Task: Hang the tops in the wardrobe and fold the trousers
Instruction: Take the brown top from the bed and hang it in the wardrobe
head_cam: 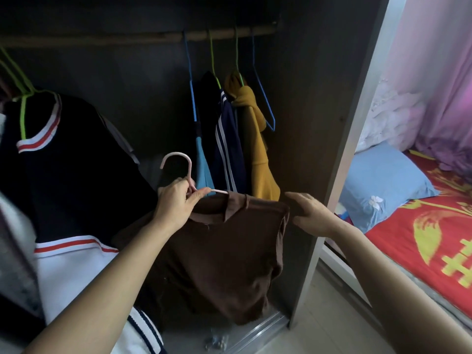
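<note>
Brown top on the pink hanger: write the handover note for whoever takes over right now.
Hands: the left hand grips the pink hanger just below its hook; the right hand holds the shoulder of the brown top.
Where: the brown top sits on the hanger, held low in front of the open wardrobe, well below the rail.
Done: several tops, among them a mustard top, already hang on the rail.
Left: hook the hanger onto the rail. No trousers in view; folding them remains.

Dim wardrobe (153, 72) interior, daylight from the right, blurred, bowed edges.
</note>
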Demonstrator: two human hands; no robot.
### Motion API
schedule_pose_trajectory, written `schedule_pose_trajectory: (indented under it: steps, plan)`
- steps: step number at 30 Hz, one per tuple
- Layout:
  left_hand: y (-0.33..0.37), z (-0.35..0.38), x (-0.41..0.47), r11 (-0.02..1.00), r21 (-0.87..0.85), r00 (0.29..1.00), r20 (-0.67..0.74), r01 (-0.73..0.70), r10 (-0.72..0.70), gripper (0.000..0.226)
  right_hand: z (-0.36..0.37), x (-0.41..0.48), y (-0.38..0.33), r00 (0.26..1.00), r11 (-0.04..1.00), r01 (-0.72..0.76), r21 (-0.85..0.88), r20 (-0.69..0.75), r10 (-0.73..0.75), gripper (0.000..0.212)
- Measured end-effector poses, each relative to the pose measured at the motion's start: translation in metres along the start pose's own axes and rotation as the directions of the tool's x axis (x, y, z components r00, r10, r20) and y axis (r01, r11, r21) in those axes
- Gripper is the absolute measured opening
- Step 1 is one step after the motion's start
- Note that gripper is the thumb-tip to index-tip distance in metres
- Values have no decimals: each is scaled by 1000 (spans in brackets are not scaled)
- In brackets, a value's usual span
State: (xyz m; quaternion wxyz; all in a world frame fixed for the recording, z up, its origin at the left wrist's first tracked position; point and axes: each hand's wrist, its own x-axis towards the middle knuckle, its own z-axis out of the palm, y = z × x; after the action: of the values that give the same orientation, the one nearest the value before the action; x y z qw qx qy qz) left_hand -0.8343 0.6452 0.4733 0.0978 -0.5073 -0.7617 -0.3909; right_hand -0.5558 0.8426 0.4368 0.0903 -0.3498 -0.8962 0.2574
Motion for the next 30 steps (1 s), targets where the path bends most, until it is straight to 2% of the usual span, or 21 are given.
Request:
schedule_pose_trajectory:
  steps: [2,4,7,10,11,12,14,16,19,21,23,26,28,30]
  plan:
    - [-2,-3,-3,1000,10,1000,9,-4,4,35,6,1,1,993,995,103,11,65,-103,33]
    - [-1,-4,-5,1000,27,1000,17,-13,12,35,14,3,1,989,987,144,-67,-18,-146,21]
    - [1,-5,-5,998,57,1000,12,6,-6,35,21,5,3,979,982,54,-182,-186,-88,19]
    - [3,-8,-5,995,95,997,68,17,-24,35,23,5,-2,987,960,-83,-266,-157,42,14]
    - [5,-9,-5,995,100,994,106,9,-20,35,22,4,-6,988,955,-63,-291,-152,19,20]
    - [8,-11,-4,996,86,988,153,12,-25,36,21,2,-11,990,958,1,-288,-133,-41,35]
    - [20,-15,-1,998,22,965,255,56,-59,40,16,-5,-31,985,975,163,-152,-39,-170,58]
    - [30,-19,1,996,-31,946,317,84,-70,42,10,-13,-59,962,964,267,5,59,-267,48]
    - [29,-24,7,990,-113,944,328,84,-43,46,5,-20,-98,935,939,300,169,141,-324,29]
    - [19,-33,16,986,-144,961,273,79,-37,46,4,-20,-120,927,903,317,291,105,-359,23]
    - [4,-49,29,989,-138,985,169,51,-27,44,5,-19,-141,933,872,345,346,-29,-358,20]
    - [-24,-82,52,999,49,1000,5,5,-6,45,4,-10,-174,937,831,344,438,-107,-331,20]
    - [-41,-107,67,974,222,998,-55,49,-38,41,-1,0,-196,937,807,345,479,-136,-320,20]
    - [-56,-130,77,905,408,992,-88,118,-90,43,-7,11,-220,940,783,341,521,-180,-290,21]
